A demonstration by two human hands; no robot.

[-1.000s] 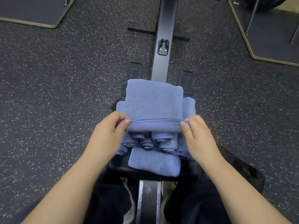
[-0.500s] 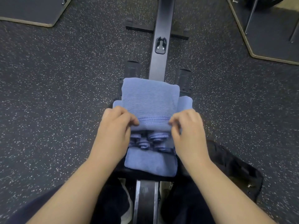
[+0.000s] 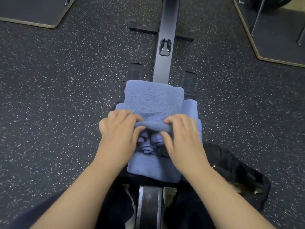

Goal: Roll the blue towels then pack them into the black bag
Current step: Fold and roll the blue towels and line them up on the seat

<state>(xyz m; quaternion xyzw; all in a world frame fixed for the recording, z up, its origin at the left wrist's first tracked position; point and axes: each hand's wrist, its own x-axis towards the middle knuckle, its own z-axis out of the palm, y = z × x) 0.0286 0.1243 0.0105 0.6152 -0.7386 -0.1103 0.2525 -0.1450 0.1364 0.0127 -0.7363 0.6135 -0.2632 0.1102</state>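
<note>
Blue towel (image 3: 153,98) lies flat, near edge curled into a roll.

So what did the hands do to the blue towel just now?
Both hands, left hand and right hand, went from pinching the near edge of the top blue towel to curling it over into the start of a roll, pushing it away from the person. Their fingers now wrap the rolled edge. The rolled towels underneath, the folded towel nearest the person and the black bag stayed put.
</note>
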